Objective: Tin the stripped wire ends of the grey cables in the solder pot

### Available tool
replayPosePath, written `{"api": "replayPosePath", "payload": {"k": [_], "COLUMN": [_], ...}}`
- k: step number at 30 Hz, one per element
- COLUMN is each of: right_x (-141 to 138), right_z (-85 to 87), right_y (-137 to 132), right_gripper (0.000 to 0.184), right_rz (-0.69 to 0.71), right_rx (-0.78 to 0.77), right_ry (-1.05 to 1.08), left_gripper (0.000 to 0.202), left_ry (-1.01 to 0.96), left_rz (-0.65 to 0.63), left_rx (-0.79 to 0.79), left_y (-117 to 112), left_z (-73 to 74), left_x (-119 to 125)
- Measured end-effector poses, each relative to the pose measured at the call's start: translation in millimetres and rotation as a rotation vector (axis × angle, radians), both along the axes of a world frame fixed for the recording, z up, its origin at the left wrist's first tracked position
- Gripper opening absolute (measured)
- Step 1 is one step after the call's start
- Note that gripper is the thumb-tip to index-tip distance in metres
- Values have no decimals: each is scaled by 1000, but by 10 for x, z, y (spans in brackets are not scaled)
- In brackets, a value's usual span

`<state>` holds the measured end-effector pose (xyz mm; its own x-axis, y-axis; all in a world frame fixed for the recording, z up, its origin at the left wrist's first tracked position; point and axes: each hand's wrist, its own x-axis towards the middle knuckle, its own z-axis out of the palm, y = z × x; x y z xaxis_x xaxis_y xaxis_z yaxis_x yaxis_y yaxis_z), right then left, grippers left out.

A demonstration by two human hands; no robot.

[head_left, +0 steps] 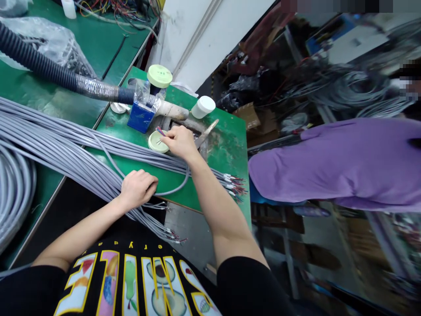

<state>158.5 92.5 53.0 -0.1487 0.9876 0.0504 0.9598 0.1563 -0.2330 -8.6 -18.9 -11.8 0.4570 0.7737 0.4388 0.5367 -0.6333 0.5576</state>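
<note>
My right hand [180, 141] is closed round the end of a grey cable, pinching it so that its thin coloured wires [160, 131] stick out to the left. The wire tips are over a small pale green round dish [158, 143]; whether they touch its contents I cannot tell. From under my right wrist the grey cable [179, 188] loops back to my left hand [138, 188], whose fingers are curled round it. That hand rests at the edge of a large bundle of grey cables [82, 162]. Several stripped cable ends [235, 184] lie beside my right forearm.
A ribbed black hose [49, 70] ends in a pale nozzle [174, 109] beside a blue box [140, 117]. A white-lidded jar [203, 106] and a wooden-handled tool [207, 133] are behind my right hand. A person in purple [335, 166] is at right. Coiled cable [16, 193] lies left.
</note>
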Motion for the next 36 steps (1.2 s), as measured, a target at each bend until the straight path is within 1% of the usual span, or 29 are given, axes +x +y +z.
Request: {"api": "replayPosePath", "payload": {"k": [5, 9, 11, 13, 15, 17, 20, 23, 26, 29, 36], "right_x": [-47, -22, 79, 248, 447, 619, 747, 747, 721, 715, 708], "right_z": [-54, -22, 24, 76, 114, 123, 73, -22, -110, -162, -180], "right_y": [18, 20, 18, 19, 27, 46, 91, 145, 191, 219, 235], "right_gripper": [23, 21, 22, 23, 24, 25, 24, 21, 19, 19, 22], "right_rz": [-20, -20, -30, -69, -143, -240, -383, -455, -470, -478, -481], "right_rx": [-7, -10, 24, 89, 154, 175, 115, 55, 23, -11, -62], "right_ry": [-90, -81, -40, 14, 53, 53, 4, -46, -84, -107, -142], "left_gripper": [24, 22, 21, 19, 16, 13, 10, 9, 10, 10, 11], "left_ry": [37, 27, 14, -13, -45, -68, -77, -74, -65, -66, -64], "left_rz": [-11, -1, 14, 29, 32, 28, 24, 28, 31, 31, 25], "left_rx": [14, 53, 99, 148, 188, 215, 234, 243, 250, 252, 239], "left_y": [-12, -21, -23, -22, -18, -13, -5, -2, -3, -7, -11], "left_z": [-3, -17, -18, -13, -6, -2, -1, -3, -2, -2, -12], "left_x": [1, 3, 4, 5, 5, 4, 0, -1, 1, 4, 6]}}
